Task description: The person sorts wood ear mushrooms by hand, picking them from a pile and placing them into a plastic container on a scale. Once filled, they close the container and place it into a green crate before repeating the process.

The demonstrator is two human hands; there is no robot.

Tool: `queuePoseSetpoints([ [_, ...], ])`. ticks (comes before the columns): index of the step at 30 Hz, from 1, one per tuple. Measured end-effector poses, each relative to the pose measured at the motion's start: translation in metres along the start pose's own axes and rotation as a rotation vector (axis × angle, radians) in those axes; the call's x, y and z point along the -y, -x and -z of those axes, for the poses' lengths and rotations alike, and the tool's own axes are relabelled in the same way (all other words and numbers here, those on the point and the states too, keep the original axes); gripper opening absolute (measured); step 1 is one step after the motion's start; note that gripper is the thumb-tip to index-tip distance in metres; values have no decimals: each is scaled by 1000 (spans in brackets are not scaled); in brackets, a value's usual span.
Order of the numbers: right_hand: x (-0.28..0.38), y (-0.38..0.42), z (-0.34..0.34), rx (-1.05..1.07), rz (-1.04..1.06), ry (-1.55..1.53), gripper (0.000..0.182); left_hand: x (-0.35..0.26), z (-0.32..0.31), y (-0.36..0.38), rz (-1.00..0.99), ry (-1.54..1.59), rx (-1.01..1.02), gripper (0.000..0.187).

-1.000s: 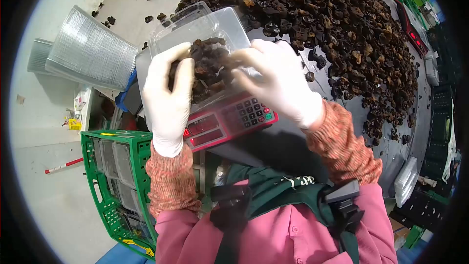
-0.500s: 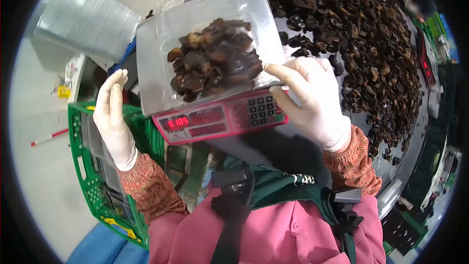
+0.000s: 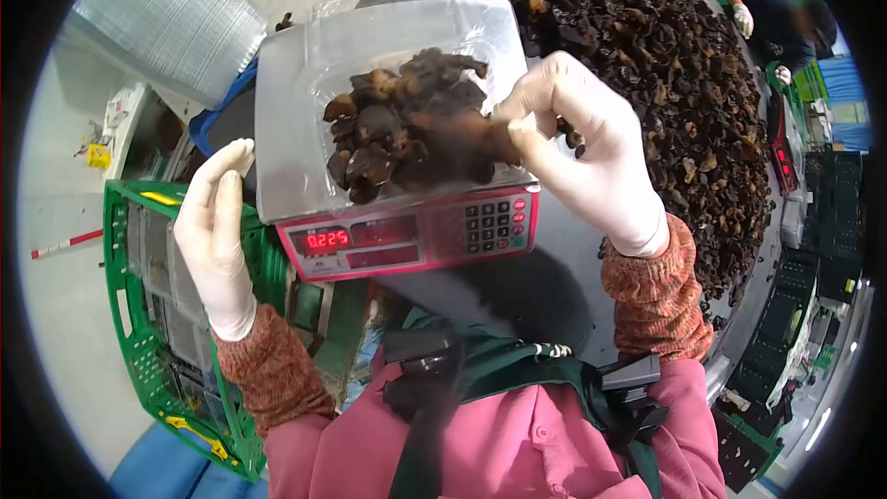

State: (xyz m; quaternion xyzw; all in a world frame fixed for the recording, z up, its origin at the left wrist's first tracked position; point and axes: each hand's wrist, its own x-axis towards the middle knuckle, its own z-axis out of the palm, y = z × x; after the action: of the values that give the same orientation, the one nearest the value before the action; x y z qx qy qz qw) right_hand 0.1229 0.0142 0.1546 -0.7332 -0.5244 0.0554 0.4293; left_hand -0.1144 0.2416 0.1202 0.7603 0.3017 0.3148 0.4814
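A red scale (image 3: 434,236) with a steel plate bears a clear plastic tray (image 3: 319,134) of dark brown fungus pieces (image 3: 379,134); its display reads 0.225. My right hand (image 3: 591,148), in a white glove, is at the tray's right side, thumb and fingers pinched at a blurred brown piece. Left of the scale, my left hand (image 3: 217,231), also gloved, is raised with its fingers stretched and nothing in them.
A large heap of fungus (image 3: 674,129) covers the surface at the right. Stacked clear trays (image 3: 171,23) stand at the upper left, above a green crate (image 3: 139,296). Another person (image 3: 781,23) is at the upper right, near a second red scale (image 3: 783,152).
My right hand has gone from fingers apart to pinched at a piece by the tray. The display has changed from 0.185 to 0.225. The view has shifted slightly.
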Motion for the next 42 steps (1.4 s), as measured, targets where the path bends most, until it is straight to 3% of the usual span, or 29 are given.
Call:
queuePoseSetpoints([
  [2, 5, -12, 0, -59, -147, -92, 5, 0, -2, 3, 16, -4, -24, 31],
  [5, -8, -31, -10, 93, -307, -27, 15, -4, -1, 7, 103, -11, 75, 31],
  [6, -18, -33, -16, 30, -225, 80, 18, -3, 0, 10, 153, 33, 88, 29],
  [10, -38, -40, -2, -196, -287, -273, 22, 2, 8, 25, 277, 120, 181, 24],
  [11, -40, -43, 5, -197, -421, -314, 25, 2, 5, 30, 283, 183, 228, 30],
  [13, -53, -50, 12, -162, -471, -389, 30, -1, -2, 37, 319, 280, 352, 39],
  [15, -73, -55, 3, -180, -411, -570, 38, -2, -16, 38, 447, 357, 421, 42],
  [16, -84, -56, 1, -38, -391, -677, 54, 3, -22, 40, 496, 437, 424, 37],
  [17, -93, -63, -12, -58, -469, -873, 59, 3, -26, 40, 527, 459, 438, 36],
  [19, -102, -72, -25, 27, -451, -1113, 57, 0, -34, 37, 593, 495, 455, 34],
  [21, -102, -76, -33, -44, -399, -1287, 58, 0, -36, 36, 596, 481, 439, 34],
  [22, -95, -77, -28, 48, -259, -1329, 56, 2, -36, 36, 599, 509, 439, 36],
  [23, -86, -73, -16, 2, -239, -1254, 55, 6, -35, 37, 602, 540, 439, 38],
  [25, -79, -51, 4, 10, -194, -701, 43, 12, -33, 37, 626, 712, 462, 47],
  [27, -38, -19, 19, 159, -273, -188, 43, 13, -33, 35, 621, 902, 526, 51],
  [28, -33, -5, 16, 174, -365, -117, 49, 14, -32, 37, 596, 874, 477, 49],
  [29, -29, 7, 14, 270, -541, -162, 42, 14, -32, 36, 574, 729, 482, 47],
  [31, -24, 20, 12, 321, -790, -595, 37, 11, -33, 35, 528, 433, 482, 44],
  [36, -27, 31, -1, 183, -886, -918, 33, -7, -36, 32, 638, 537, 466, 24],
  [37, -25, 31, -5, 176, -932, -977, 33, 3, -35, 35, 533, 577, 540, 21],
  [38, -23, 29, -5, 178, -926, -949, 32, 12, -35, 36, 541, 706, 567, 19],
  [42, -27, 30, -6, 172, -862, -944, 22, 1, -35, 33, 550, 583, 521, 20],
])
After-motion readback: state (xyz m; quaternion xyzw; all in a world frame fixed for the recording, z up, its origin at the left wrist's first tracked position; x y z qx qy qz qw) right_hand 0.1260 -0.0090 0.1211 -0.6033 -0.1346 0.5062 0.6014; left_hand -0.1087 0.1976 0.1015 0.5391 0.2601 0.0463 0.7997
